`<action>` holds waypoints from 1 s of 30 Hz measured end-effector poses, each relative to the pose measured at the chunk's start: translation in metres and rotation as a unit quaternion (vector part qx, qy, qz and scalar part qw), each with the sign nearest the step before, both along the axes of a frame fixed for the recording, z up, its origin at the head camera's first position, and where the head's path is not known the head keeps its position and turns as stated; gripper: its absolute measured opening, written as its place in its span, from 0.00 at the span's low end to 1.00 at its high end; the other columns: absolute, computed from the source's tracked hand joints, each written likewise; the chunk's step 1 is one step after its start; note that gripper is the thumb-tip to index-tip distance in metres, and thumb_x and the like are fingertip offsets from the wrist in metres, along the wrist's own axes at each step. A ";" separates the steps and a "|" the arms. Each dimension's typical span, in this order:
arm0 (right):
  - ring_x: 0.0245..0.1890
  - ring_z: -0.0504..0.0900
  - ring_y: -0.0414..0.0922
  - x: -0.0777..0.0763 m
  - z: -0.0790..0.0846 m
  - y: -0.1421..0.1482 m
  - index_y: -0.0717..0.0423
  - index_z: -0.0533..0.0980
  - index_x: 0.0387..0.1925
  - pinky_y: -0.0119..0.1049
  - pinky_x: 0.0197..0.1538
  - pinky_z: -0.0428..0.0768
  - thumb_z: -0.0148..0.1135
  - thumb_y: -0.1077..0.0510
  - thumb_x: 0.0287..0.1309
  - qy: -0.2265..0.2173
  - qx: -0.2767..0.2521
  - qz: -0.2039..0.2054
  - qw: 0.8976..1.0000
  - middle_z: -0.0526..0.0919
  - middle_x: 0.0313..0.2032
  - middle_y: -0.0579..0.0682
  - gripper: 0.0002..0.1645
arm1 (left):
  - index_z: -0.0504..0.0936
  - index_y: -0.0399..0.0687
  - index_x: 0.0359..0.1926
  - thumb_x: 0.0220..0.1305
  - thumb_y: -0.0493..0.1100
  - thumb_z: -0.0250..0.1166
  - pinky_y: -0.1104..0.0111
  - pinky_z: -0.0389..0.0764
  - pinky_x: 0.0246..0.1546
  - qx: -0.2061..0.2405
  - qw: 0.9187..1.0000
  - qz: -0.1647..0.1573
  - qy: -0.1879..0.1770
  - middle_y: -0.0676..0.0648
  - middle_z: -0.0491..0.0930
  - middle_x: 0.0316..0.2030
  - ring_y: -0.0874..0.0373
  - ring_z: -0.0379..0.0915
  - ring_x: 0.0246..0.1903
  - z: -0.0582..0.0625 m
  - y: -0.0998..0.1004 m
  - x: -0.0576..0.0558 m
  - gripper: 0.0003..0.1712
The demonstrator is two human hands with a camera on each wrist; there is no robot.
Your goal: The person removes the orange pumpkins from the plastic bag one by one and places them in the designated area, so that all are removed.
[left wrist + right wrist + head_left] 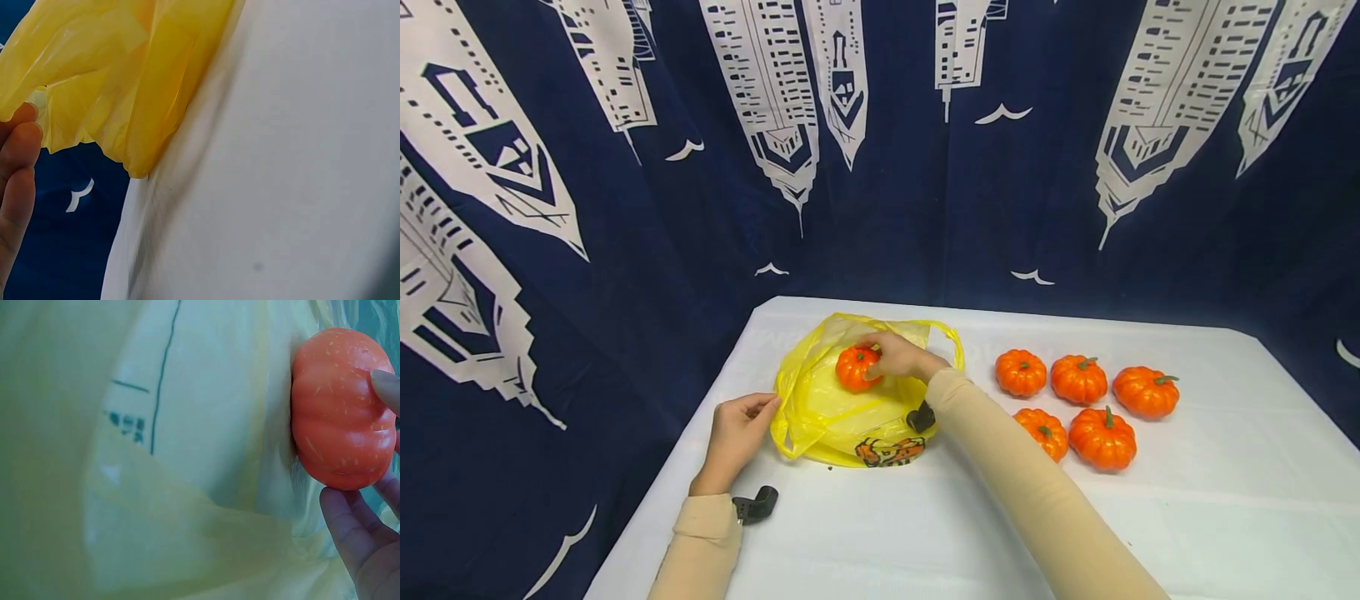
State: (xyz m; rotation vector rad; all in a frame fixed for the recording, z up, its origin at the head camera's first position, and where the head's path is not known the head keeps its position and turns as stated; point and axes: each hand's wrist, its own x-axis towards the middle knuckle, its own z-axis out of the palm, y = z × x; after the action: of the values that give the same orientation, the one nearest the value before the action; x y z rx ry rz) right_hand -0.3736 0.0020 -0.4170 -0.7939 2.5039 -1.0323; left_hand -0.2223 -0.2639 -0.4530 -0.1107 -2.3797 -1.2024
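A yellow plastic bag (820, 425) lies on the white table with its mouth spread wide. My left hand (735, 433) pinches the bag's left edge between thumb and fingers; in the left wrist view its fingertips (24, 144) are at the yellow film (169, 69). Inside the bag's mouth, my right hand (898, 357) grips a small orange pumpkin (854, 370) from the right. The right wrist view shows this pumpkin (340, 412) held between thumb and fingers, against the bag's inner film.
Several more orange pumpkins (1105, 438) with green stems stand in two loose rows right of the bag on the white table (1225, 500). Behind the table hangs a dark blue cloth (910, 225) printed with white buildings. A black wrist camera (758, 505) sits at the left wrist.
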 end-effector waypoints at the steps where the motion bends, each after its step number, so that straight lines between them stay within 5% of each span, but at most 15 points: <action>1: 0.68 0.69 0.55 0.000 -0.001 0.000 0.57 0.72 0.66 0.48 0.73 0.65 0.71 0.69 0.52 -0.004 -0.003 -0.001 1.000 0.74 0.66 0.58 0.37 | 0.90 0.37 0.38 0.63 0.36 0.69 0.75 0.78 0.25 -0.001 1.000 0.000 -0.001 0.43 0.88 0.28 0.65 0.78 0.23 0.000 0.000 0.000 0.06; 30: 0.66 0.68 0.55 0.006 -0.011 0.000 0.52 0.70 0.66 0.49 0.72 0.66 0.68 0.68 0.54 -0.077 -0.071 -0.036 0.994 0.69 0.68 0.57 0.37 | 0.89 0.36 0.39 0.63 0.35 0.69 0.76 0.77 0.26 0.004 1.000 0.002 -0.011 0.41 0.88 0.28 0.65 0.78 0.24 0.001 0.002 0.002 0.07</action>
State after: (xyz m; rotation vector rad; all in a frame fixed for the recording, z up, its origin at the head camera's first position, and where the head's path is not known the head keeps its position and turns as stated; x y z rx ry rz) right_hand -0.3678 0.0023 -0.4285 -0.6391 2.3641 -1.2591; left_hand -0.2208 -0.2616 -0.4521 -0.0908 -2.3927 -1.2182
